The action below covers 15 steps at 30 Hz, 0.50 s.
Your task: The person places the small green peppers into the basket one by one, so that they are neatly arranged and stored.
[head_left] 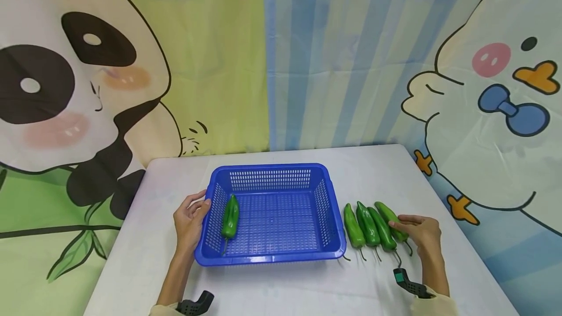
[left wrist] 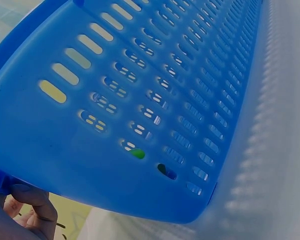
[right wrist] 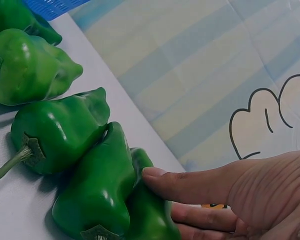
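Note:
A blue plastic basket stands on the table, with one green pepper lying along its left side. My left hand grips the basket's left rim; in the left wrist view, curled fingers show at that rim, below the slotted wall. Right of the basket, several green peppers lie side by side, stems toward me, among them a lighter one. The outermost green pepper is pinched by my right hand, thumb on its near side and the other fingers beyond it. Another pepper's stem pokes out beside the basket, its body hidden behind the wall.
A white cloth covers the table. Behind it hang curtains printed with a panda on the left and a white bird on the right. Both wrists carry a black device.

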Each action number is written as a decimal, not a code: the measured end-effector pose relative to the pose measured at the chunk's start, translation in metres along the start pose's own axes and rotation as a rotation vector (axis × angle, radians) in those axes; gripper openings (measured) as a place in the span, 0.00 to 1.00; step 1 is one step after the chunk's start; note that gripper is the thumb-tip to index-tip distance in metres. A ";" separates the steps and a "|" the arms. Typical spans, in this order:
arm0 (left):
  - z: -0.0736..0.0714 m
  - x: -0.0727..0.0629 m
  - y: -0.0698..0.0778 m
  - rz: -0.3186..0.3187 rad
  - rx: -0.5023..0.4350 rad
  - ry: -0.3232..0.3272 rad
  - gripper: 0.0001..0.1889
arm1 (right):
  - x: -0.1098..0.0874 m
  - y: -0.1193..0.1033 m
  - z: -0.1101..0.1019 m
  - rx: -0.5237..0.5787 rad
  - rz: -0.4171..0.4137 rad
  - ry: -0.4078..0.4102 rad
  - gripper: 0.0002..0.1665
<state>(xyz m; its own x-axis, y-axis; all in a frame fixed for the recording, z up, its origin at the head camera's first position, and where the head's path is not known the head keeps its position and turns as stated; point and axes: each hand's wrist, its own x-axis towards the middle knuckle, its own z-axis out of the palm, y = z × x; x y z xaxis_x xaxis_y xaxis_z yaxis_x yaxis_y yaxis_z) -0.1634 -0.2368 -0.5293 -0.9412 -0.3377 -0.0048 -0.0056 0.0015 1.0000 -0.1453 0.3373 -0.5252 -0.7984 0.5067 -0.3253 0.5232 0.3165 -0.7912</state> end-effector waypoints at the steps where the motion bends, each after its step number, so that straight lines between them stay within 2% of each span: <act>1: 0.000 0.000 -0.001 -0.002 0.001 -0.001 0.21 | 0.000 0.000 0.000 0.001 0.005 -0.001 0.34; 8: 0.000 0.000 -0.002 0.001 -0.016 0.000 0.21 | 0.002 0.002 -0.001 0.034 0.039 -0.003 0.33; 15: 0.001 -0.001 -0.001 0.027 -0.052 0.011 0.18 | 0.006 0.001 -0.002 0.072 0.060 0.008 0.26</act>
<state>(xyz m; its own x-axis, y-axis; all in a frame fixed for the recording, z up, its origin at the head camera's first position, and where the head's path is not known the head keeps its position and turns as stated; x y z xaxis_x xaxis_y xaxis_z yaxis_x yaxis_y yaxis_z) -0.1633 -0.2352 -0.5299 -0.9370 -0.3485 0.0224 0.0379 -0.0378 0.9986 -0.1485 0.3422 -0.5271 -0.7637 0.5298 -0.3688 0.5466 0.2268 -0.8061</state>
